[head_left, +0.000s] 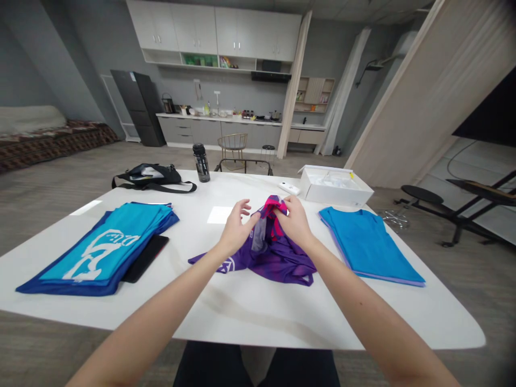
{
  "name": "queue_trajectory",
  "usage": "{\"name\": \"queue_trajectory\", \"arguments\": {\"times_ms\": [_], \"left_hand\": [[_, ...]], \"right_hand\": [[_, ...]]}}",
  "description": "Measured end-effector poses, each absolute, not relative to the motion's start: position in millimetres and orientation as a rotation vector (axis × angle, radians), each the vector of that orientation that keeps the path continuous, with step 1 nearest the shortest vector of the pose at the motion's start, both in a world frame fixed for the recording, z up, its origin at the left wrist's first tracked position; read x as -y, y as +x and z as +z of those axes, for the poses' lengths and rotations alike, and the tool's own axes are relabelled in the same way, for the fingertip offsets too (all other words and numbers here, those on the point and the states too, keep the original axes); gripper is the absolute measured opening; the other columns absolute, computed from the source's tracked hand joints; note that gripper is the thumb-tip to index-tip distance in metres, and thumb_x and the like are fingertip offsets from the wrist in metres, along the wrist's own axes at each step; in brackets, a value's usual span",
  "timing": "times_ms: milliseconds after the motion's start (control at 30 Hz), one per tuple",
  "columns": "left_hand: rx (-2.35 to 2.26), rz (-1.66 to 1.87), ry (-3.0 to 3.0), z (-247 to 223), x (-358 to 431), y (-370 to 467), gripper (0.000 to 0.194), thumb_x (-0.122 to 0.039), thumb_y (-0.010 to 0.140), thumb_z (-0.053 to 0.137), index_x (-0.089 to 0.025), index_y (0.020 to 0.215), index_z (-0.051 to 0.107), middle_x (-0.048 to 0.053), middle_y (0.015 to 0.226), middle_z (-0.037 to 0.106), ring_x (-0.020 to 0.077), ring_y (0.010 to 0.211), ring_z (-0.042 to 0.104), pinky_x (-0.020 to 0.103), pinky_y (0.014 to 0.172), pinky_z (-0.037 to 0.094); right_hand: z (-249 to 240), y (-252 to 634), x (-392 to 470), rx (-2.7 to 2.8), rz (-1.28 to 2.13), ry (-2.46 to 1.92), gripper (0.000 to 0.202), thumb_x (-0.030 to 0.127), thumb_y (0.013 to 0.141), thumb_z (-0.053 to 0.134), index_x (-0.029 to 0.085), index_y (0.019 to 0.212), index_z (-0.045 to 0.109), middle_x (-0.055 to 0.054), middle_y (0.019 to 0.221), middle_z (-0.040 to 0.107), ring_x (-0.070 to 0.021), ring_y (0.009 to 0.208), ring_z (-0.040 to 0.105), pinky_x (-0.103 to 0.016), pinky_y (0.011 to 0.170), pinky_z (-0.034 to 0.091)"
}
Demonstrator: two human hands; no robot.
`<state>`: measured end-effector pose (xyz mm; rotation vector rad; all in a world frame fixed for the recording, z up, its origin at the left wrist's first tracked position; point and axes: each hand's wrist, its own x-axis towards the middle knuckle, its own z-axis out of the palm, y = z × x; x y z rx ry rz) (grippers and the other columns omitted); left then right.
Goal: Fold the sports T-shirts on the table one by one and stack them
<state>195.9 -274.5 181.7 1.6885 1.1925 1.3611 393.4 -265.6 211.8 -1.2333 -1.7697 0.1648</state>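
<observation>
While your right hand (296, 217) pinches the red and pink part of the purple shirt (282, 258), your left hand (237, 226) is open, with its fingers a bit bent and its thumb at the cloth's edge. The shirt bunches up between your hands, and the rest lies crumpled on the white table (262, 317), closer to you. Farther out, folded blue clothes (149, 217) sit to your left, and a flat blue pile (371, 242) sits to your right.
</observation>
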Motion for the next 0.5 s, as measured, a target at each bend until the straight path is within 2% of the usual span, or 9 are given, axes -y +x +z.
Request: {"name": "queue_trajectory", "arguments": {"times_ms": [100,133,200,300,367,433,500], "left_hand": [[-1.352,1.384,1.899,143,300,207,0.090,-0.048,0.073,0.081,-0.024,0.149,0.039,0.015,0.137,0.055,0.0301,0.123,0.056,0.047,0.108,0.041],[-1.410,1.369,1.879,132,304,210,0.094,-0.045,0.070,0.083,-0.023,0.150,0.038,0.016,0.138,0.054,0.0319,0.126,0.054,0.048,0.108,0.041],[-1.447,1.323,1.772,116,304,214,0.080,-0.039,0.074,0.079,-0.022,0.144,0.045,0.014,0.132,0.060,0.0316,0.123,0.058,0.047,0.104,0.044],[-1.405,1.291,1.639,115,291,208,0.030,-0.039,0.090,0.059,-0.023,0.115,0.066,0.007,0.105,0.072,0.0273,0.101,0.068,0.041,0.093,0.051],[-1.407,1.346,1.646,128,279,197,0.028,-0.038,0.097,0.047,-0.023,0.105,0.069,0.005,0.100,0.074,0.0259,0.097,0.068,0.039,0.092,0.051],[-1.429,1.455,1.691,148,268,185,0.032,-0.033,0.099,0.042,-0.023,0.112,0.069,0.005,0.112,0.074,0.0241,0.108,0.066,0.036,0.099,0.049],[-1.439,1.550,1.766,171,258,175,0.034,-0.026,0.098,0.041,-0.023,0.120,0.067,0.005,0.124,0.070,0.0216,0.118,0.062,0.034,0.106,0.045]], "right_hand": [[226,392,248,1.569,0.514,-1.259,0.030,0.042,0.089,0.054,0.021,0.067,0.059,-0.001,0.069,0.059,-0.0205,0.070,0.055,-0.032,0.068,0.045],[230,391,243,1.490,0.625,-1.262,0.032,0.045,0.088,0.054,0.021,0.067,0.058,-0.001,0.066,0.060,-0.0199,0.067,0.055,-0.031,0.065,0.045],[236,390,233,1.345,0.779,-1.225,0.031,0.048,0.086,0.056,0.020,0.071,0.060,-0.001,0.068,0.064,-0.0202,0.068,0.059,-0.031,0.064,0.048],[239,396,218,1.185,0.890,-1.092,0.022,0.041,0.083,0.059,0.021,0.090,0.064,-0.001,0.083,0.072,-0.0206,0.079,0.067,-0.032,0.075,0.055],[237,406,209,1.068,0.929,-1.051,0.021,0.032,0.080,0.061,0.022,0.099,0.065,-0.001,0.090,0.074,-0.0193,0.085,0.070,-0.033,0.081,0.057],[233,421,202,0.952,0.973,-1.075,0.022,0.025,0.077,0.061,0.022,0.098,0.065,-0.001,0.090,0.076,-0.0192,0.085,0.071,-0.033,0.082,0.058],[227,437,198,0.891,0.995,-1.129,0.017,0.026,0.075,0.062,0.021,0.091,0.067,-0.003,0.084,0.076,-0.0209,0.081,0.072,-0.035,0.078,0.060]]}}
